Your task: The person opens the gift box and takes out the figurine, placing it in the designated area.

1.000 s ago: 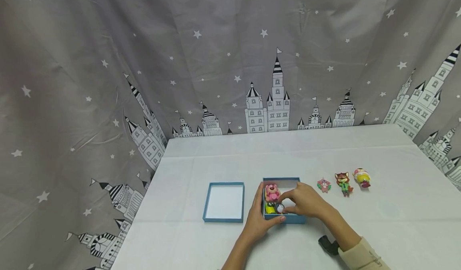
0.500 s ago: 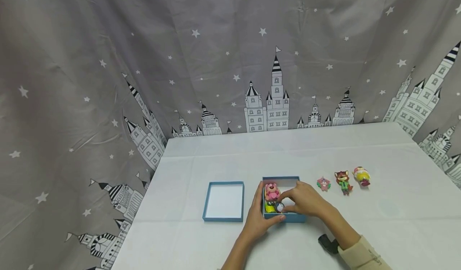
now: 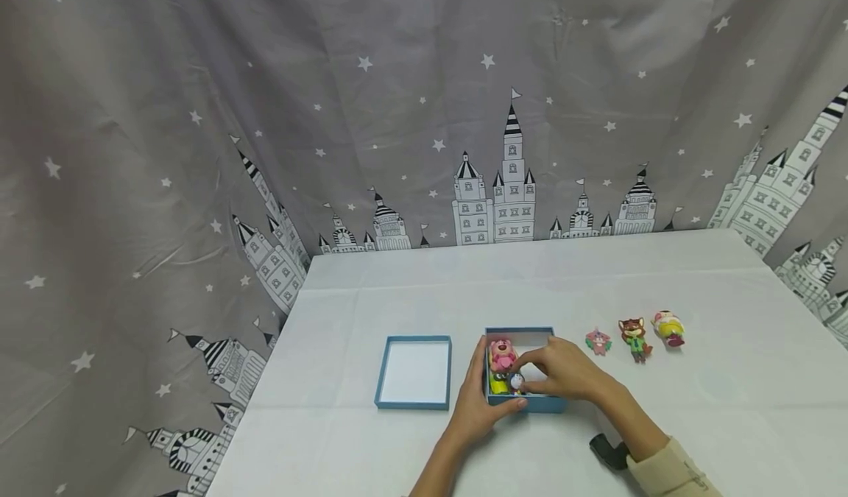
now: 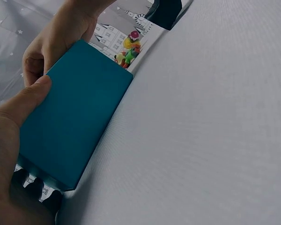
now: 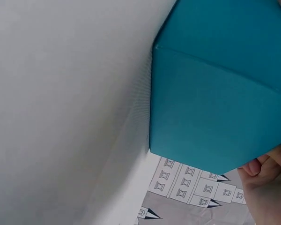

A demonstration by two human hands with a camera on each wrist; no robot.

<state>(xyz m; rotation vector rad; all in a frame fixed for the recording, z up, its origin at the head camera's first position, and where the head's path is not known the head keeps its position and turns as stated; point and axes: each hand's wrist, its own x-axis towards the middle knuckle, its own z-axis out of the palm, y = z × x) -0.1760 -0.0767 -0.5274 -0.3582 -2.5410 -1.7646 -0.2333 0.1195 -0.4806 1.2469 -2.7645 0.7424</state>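
An open blue box stands on the white table. My left hand grips its left front corner, thumb along the front wall and fingers down the left side. In the left wrist view, the thumb presses the teal wall of the box. Inside the box, a pink bear figurine lies at the back left with a yellow-green figurine in front of it. My right hand reaches over the box and pinches a small dark blue and white figurine beside the yellow-green one.
A shallow blue-rimmed lid with a white inside lies left of the box. To the right lie a pink figurine, a fox figurine in green and a yellow figurine. Behind the table hangs a grey castle-print curtain.
The small blue and white figurine has turned slightly in my right fingers, so more of its white front shows. My left hand keeps its place on the box.
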